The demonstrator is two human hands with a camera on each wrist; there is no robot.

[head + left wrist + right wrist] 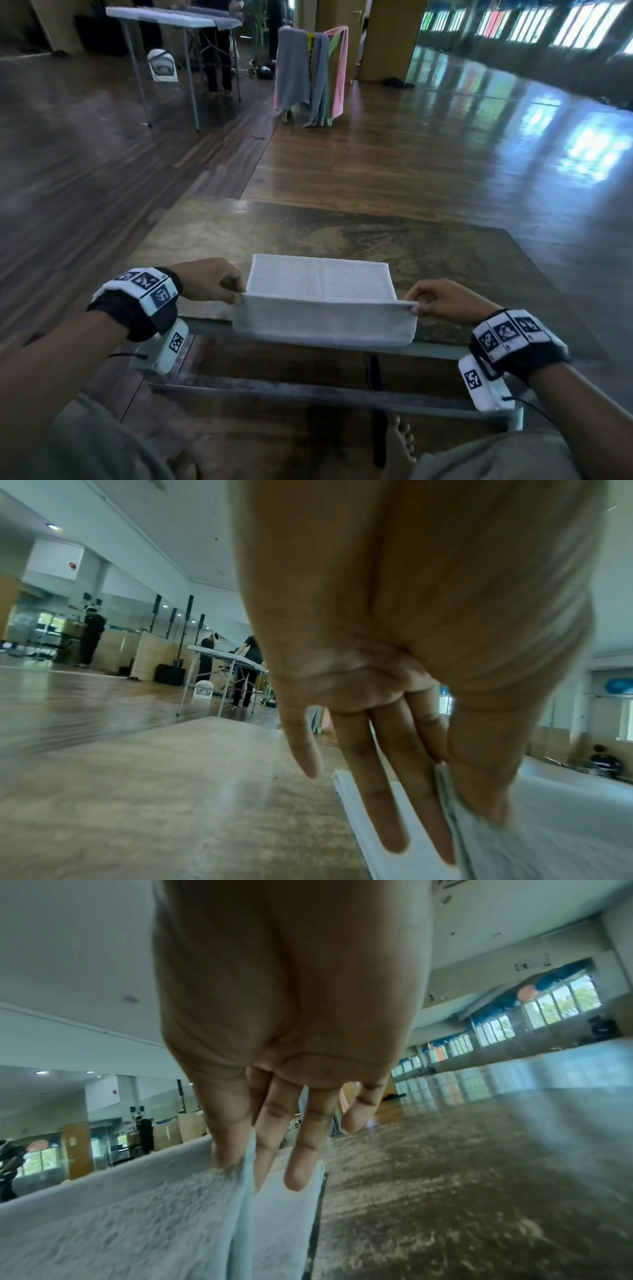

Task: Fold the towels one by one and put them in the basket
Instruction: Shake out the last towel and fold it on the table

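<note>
A: Biggest thing first?
B: Wood floor (394,164), glossy, window glare on the far right. Then the brown mottled surface (342,233), metal frame along its near edge.

A: On it?
B: One white towel (322,284), part folded, lying at the near edge of the surface. Its near part is lifted off the surface as a raised flap, far part lies flat.

A: Background?
B: Far left, a white folding table (164,17) with people standing at it. Far centre, a rack of hanging towels (308,75), grey and pink with some green behind.

A: Hands?
B: Left hand (209,279) pinches the towel's near left corner, thumb against forefinger with cloth between, other fingers reaching down past the edge in the left wrist view. Right hand (442,301) pinches the near right corner the same way. Hands well apart, flap stretched between them.

A: Smaller stuff?
B: Marker bands on both wrists. Bare foot (399,442) on the floor under the frame. No basket in view.
</note>
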